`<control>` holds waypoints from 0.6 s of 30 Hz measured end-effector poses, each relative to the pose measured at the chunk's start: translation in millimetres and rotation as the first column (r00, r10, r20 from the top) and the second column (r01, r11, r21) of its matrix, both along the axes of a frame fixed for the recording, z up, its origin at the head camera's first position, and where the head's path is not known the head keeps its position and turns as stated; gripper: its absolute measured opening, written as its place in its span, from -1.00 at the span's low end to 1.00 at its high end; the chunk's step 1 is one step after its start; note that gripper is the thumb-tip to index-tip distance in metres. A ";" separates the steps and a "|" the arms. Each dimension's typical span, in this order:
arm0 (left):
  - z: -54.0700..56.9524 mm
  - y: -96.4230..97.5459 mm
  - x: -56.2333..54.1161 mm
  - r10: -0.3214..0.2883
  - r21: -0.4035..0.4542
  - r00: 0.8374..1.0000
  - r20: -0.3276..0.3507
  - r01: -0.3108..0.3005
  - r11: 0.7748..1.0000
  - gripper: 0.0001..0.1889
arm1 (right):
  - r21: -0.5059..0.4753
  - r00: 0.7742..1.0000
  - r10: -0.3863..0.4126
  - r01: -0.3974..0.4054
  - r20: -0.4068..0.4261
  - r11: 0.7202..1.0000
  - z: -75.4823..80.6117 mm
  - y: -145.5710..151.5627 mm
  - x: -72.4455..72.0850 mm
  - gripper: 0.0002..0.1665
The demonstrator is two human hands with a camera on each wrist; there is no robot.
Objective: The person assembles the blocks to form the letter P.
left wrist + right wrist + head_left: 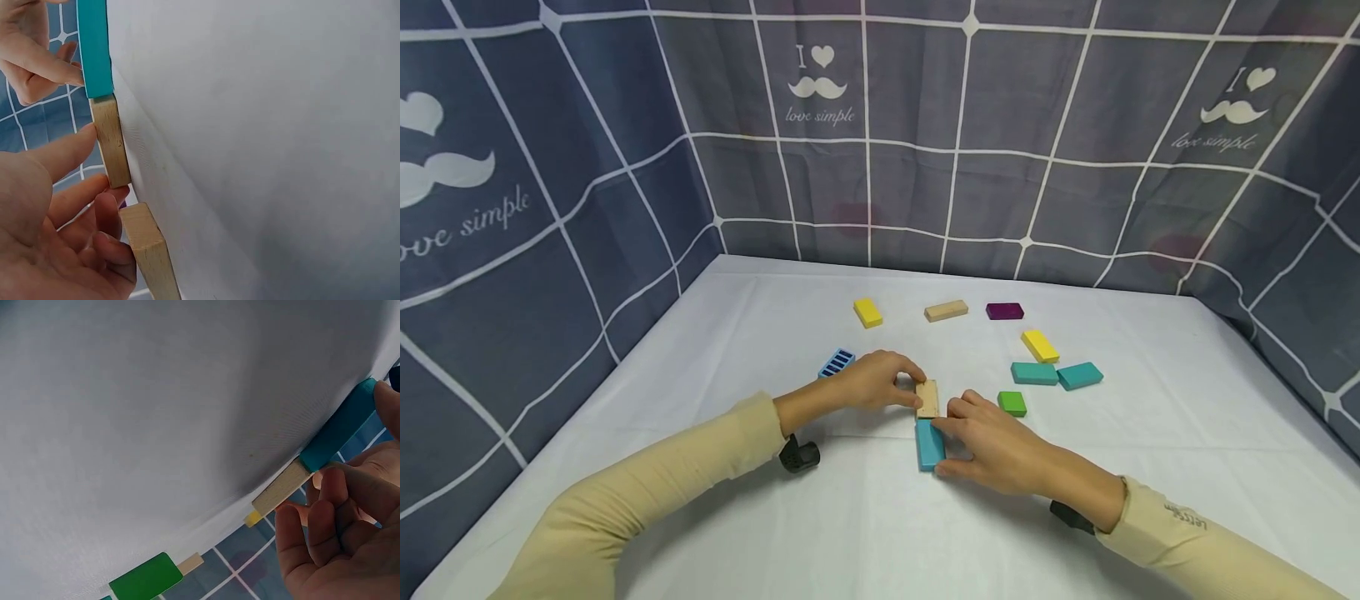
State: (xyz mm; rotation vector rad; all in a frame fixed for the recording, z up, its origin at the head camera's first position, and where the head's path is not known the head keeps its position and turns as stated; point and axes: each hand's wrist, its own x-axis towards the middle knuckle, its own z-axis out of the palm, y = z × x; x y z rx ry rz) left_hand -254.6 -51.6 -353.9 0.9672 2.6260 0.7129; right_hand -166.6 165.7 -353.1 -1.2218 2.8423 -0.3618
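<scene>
Two blocks lie end to end on the white cloth: a plain wooden block (927, 398) and a teal block (929, 444) on its near side. My left hand (872, 381) pinches the wooden block between thumb and index finger. With thumb and index finger my right hand (996, 442) holds the teal block near its two ends. In the left wrist view the ends of the teal block (95, 50) and the wooden block (111, 144) meet. A second wooden block (151, 253) stands beside the curled fingers of my left hand there.
Farther back lie a yellow block (868, 313), a wooden block (946, 311) and a purple block (1004, 312). To the right are another yellow block (1040, 346), two teal blocks (1034, 373) and a green block (1012, 404). A blue barred piece (837, 362) is partly behind my left arm.
</scene>
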 end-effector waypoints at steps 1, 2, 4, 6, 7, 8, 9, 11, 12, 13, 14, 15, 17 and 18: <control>0.0 0.0 -0.2 0.000 0.001 1.000 0.002 0.000 1.000 -0.59 | 0.000 1.000 0.002 -0.002 -0.003 1.000 -0.2 0.1 -0.1 -0.36; 0.2 -0.1 -0.3 -0.002 0.005 1.000 0.002 0.002 1.000 -0.59 | 0.001 1.000 0.002 -0.002 -0.004 1.000 -0.3 0.3 -0.3 -0.36; 0.1 -0.3 -0.1 -0.004 0.013 1.000 0.003 0.004 1.000 -0.59 | 0.002 1.000 0.004 -0.004 -0.008 1.000 -0.4 0.5 -0.7 -0.36; 0.4 -0.6 0.5 -0.004 0.021 1.000 0.001 0.004 1.000 -0.60 | 0.006 1.000 0.004 -0.004 -0.010 1.000 -0.6 0.6 -0.9 -0.35; 0.2 -0.7 0.6 -0.004 0.025 1.000 -0.002 0.004 1.000 -0.60 | 0.008 1.000 0.004 -0.004 -0.011 1.000 -0.6 0.6 -1.0 -0.35; 0.3 -1.0 0.9 -0.005 0.029 1.000 -0.006 0.005 1.000 -0.61 | 0.010 1.000 0.003 -0.003 -0.011 1.000 -0.6 0.7 -1.0 -0.35; 0.4 -1.1 1.1 -0.004 0.031 1.000 -0.008 0.004 0.999 -0.61 | 0.012 1.000 0.003 -0.002 -0.013 1.000 -0.6 0.6 -1.0 -0.35; 0.7 -1.2 1.6 -0.004 0.036 1.000 -0.010 0.004 0.999 -0.61 | 0.015 1.000 0.002 -0.001 -0.015 1.000 -0.7 0.6 -0.9 -0.35; 0.6 -1.3 1.6 -0.004 0.038 1.000 -0.010 0.004 0.999 -0.61 | 0.017 1.000 0.001 -0.001 -0.018 1.000 -0.7 0.6 -0.8 -0.35; 0.5 -1.3 1.6 -0.004 0.039 1.000 -0.011 0.005 0.999 -0.61 | 0.019 1.000 0.001 -0.001 -0.021 1.000 -0.6 0.7 -0.7 -0.35; 0.6 -1.3 1.7 -0.003 0.040 1.000 -0.009 0.004 0.999 -0.61 | 0.020 1.000 0.000 0.000 -0.023 1.000 -0.5 0.8 -0.6 -0.35; 0.5 -1.2 1.6 -0.002 0.039 1.000 -0.008 0.003 0.999 -0.61 | 0.021 1.000 0.000 0.000 -0.026 1.000 -0.6 0.9 -0.5 -0.34; 0.3 -0.9 1.3 -0.001 0.036 1.000 -0.005 0.001 0.999 -0.61 | 0.023 1.000 -0.001 0.002 -0.030 1.000 -0.7 1.2 -0.3 -0.34; 0.3 -0.8 1.3 0.000 0.034 1.000 -0.004 0.000 0.999 -0.61 | 0.024 0.999 -0.002 0.003 -0.032 1.000 -0.8 1.4 -0.2 -0.34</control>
